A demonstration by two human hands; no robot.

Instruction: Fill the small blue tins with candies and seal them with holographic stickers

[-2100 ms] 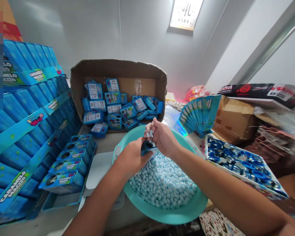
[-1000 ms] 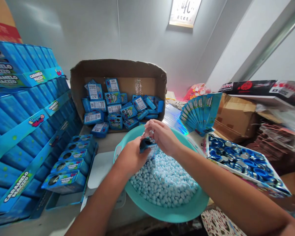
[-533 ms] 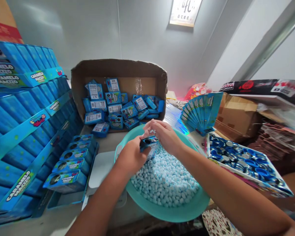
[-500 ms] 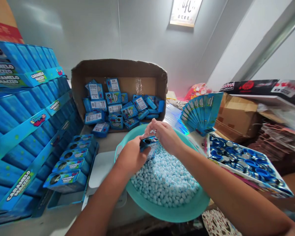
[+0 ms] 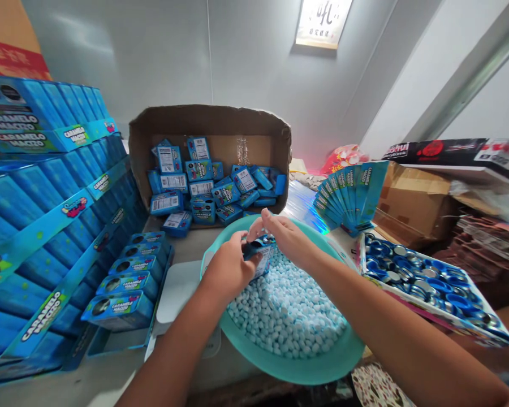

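My left hand (image 5: pixel 233 261) grips a small blue candy box (image 5: pixel 263 261) with a printed side panel, held tilted over the basin. My right hand (image 5: pixel 282 233) is cupped at the top of this box, its fingers curled in against the opening; what lies inside them is hidden. Below both hands, a turquoise basin (image 5: pixel 294 370) holds a heap of small pale-blue and white candies (image 5: pixel 288 311).
Behind the basin a cardboard box (image 5: pixel 210 121) lies with several blue candy boxes inside. Stacked display trays (image 5: pixel 51 215) stand at left, beside a partly filled tray (image 5: pixel 121 342) and a white scale (image 5: pixel 178 291). At right is a carton of blue-and-silver lids (image 5: pixel 428 280).
My right hand has lowered slightly and its fingers have curled closer over the box opening. White candies that showed at its fingertips no longer show. The view has shifted slightly.
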